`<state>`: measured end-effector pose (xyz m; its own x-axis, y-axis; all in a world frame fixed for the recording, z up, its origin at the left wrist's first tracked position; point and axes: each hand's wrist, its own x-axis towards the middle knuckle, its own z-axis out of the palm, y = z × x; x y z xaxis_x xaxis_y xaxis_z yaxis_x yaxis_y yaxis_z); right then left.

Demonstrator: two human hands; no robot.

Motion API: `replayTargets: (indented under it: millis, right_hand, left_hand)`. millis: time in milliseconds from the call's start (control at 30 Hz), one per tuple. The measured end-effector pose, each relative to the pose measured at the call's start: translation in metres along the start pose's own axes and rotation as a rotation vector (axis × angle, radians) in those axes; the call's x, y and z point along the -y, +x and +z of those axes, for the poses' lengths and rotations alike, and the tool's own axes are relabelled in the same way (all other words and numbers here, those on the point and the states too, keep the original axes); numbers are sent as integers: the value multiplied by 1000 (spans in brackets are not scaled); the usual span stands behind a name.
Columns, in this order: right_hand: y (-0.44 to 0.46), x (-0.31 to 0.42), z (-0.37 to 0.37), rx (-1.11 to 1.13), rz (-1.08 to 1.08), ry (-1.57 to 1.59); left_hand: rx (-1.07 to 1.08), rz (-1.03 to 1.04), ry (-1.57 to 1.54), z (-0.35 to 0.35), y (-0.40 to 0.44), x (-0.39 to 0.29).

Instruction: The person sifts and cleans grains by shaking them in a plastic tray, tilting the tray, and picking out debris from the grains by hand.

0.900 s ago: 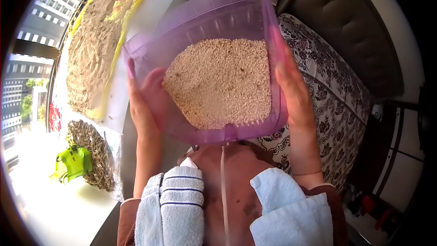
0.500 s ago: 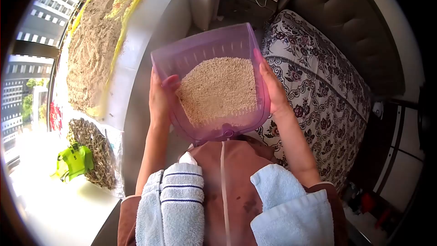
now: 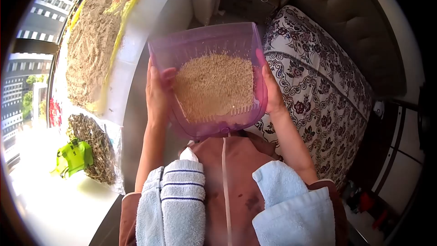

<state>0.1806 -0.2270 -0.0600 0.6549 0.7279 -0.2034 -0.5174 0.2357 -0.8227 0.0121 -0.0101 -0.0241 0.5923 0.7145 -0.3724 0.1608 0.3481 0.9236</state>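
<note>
A see-through purple plastic scoop-shaped tray (image 3: 205,41) is held up in front of my chest. Pale grain (image 3: 214,86) lies heaped in it, some grains loose near its upper edge. My left hand (image 3: 158,92) grips the tray's left side, its thumb seen through the plastic. On the right side my right hand (image 3: 272,86) has its fingers wrapped round the wall. The tray's rounded near edge is just above the brown apron (image 3: 236,173).
Left, by the window, a brown material (image 3: 91,41) is spread on a yellow sheet. Below it are a dried heap (image 3: 98,150) and a green bag (image 3: 73,157). A patterned bed (image 3: 314,95) is at right, a bedside table (image 3: 243,7) beyond.
The tray and both hands have come down from nearer the camera, then shifted slightly left. The grain looks more heaped, with grains scattered near its far edge.
</note>
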Motion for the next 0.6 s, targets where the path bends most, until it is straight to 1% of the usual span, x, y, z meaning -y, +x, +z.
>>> replayTargets:
  millis: [33,133,167,200,267,300,333,400,467,500,533,600]
  right_hand:
    - [3,10,4,-4,3,-53]
    - [1,47,28,-17,-2,-227]
    - [-2,65,43,-12,-18,-306]
    - [-3,82,56,-5,-38,-386]
    - [-18,106,77,107,-267,-489]
    - [-24,111,81,161,-374,-538]
    - [-21,95,67,96,-301,-384]
    - [-11,36,18,-32,-162,-78]
    - [-29,14,-9,-12,20,130]
    - [-28,7,-11,-52,-42,7]
    - [-28,6,-11,-64,-41,27]
    - [-24,12,-14,-127,-20,-136]
  left_hand:
    - [-13,-8,4,2,1,0]
    - [-19,-51,-210,8,-3,-11]
    - [6,76,-91,3,-1,-5]
    - [-11,59,-222,5,-3,-16]
    - [68,175,-483,4,-18,-36]
    - [43,217,-436,5,-23,-42]
    - [38,174,-323,10,-22,-41]
    - [34,96,-99,20,-15,-34]
    - [68,99,-38,18,-12,-8]
    - [79,54,-28,18,-12,-1]
    - [95,23,-22,17,-11,5]
    - [110,-25,-40,16,-2,16]
